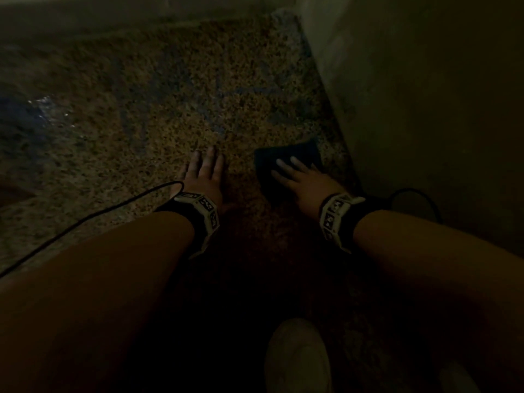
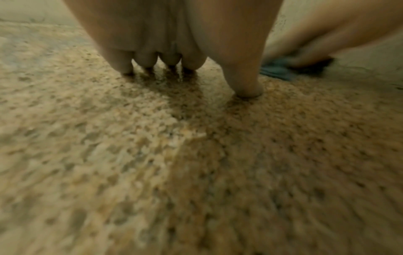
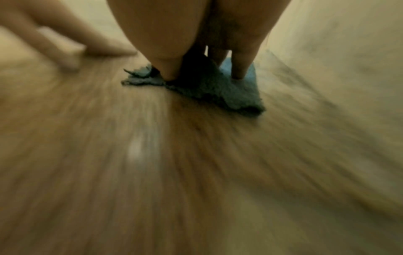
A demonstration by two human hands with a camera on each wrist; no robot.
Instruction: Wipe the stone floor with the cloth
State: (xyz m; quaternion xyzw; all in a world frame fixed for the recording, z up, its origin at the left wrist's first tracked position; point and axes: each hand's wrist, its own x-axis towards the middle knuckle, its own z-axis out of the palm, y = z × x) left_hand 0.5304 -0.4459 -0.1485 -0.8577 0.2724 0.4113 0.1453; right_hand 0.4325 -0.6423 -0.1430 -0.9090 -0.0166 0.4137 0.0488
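Note:
The speckled stone floor [image 1: 158, 114] fills the dim head view. A dark blue cloth [image 1: 286, 154] lies on it close to the wall on the right. My right hand [image 1: 295, 174] presses flat on the cloth with straight fingers; the right wrist view is streaked with blur, with the cloth [image 3: 235, 96] under my fingertips [image 3: 238, 74]. My left hand [image 1: 202, 171] rests flat on the bare floor to the left of the cloth, fingers spread and holding nothing. In the left wrist view its fingertips [image 2: 248, 88] touch the stone [image 2: 196, 163], and the cloth [image 2: 277, 70] shows at the right.
A plain wall [image 1: 425, 95] rises along the right side, meeting the floor just beside the cloth. A black cable [image 1: 93, 217] runs from my left wrist across the floor to the left. A wet sheen [image 1: 48, 109] glints at far left. A light shoe [image 1: 297, 358] sits below.

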